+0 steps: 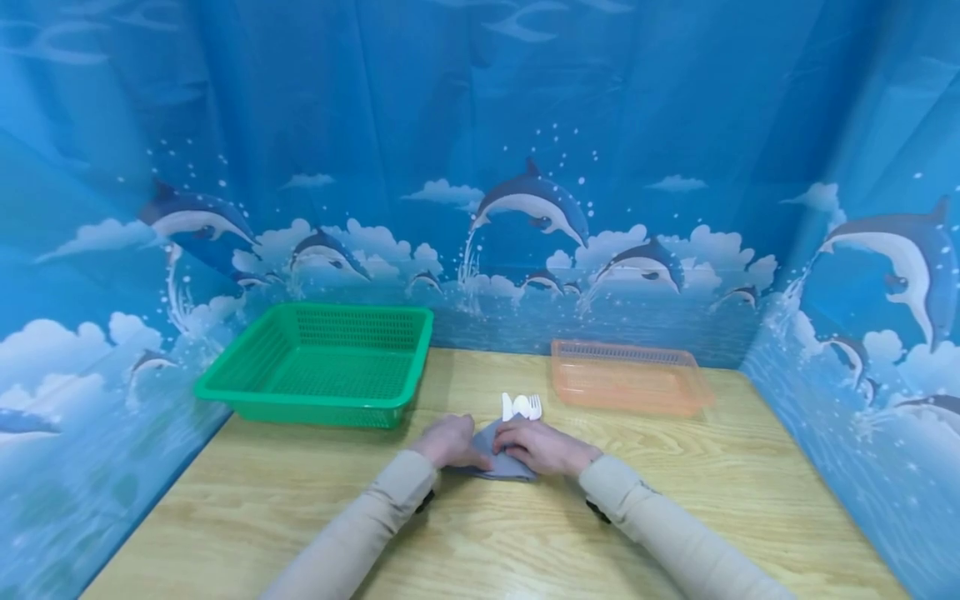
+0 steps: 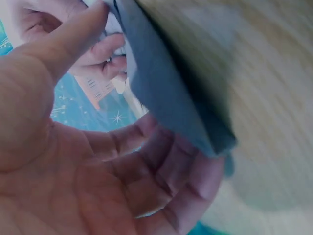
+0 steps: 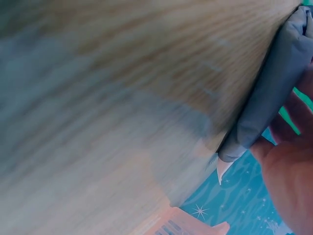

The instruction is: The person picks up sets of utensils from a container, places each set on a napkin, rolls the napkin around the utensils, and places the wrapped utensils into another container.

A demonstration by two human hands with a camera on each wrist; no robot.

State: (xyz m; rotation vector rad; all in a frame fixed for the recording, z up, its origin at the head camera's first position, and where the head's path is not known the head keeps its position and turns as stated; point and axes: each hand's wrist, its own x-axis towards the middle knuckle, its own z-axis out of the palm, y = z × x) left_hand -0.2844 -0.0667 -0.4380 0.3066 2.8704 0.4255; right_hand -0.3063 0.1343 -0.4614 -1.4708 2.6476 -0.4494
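Note:
A grey cloth napkin [image 1: 510, 469] lies on the table, folded around white cutlery. The tips of a knife [image 1: 506, 406], a spoon [image 1: 521, 406] and a fork [image 1: 535, 406] stick out of its far end. My left hand [image 1: 450, 442] holds the napkin's left flap, thumb at its upper edge and fingers bent along the lower edge in the left wrist view. On the other side, my right hand [image 1: 542, 447] grips the folded part from above. In the right wrist view that side of the napkin [image 3: 274, 83] looks like a thick roll, with a white tip [image 3: 222, 171] beyond it.
A green plastic basket [image 1: 300, 398] stands at the back left of the wooden table [image 1: 480, 542]. At the back right sits a shallow orange basket [image 1: 630, 387]. A blue curtain with dolphins [image 1: 480, 100] encloses the table's back and sides.

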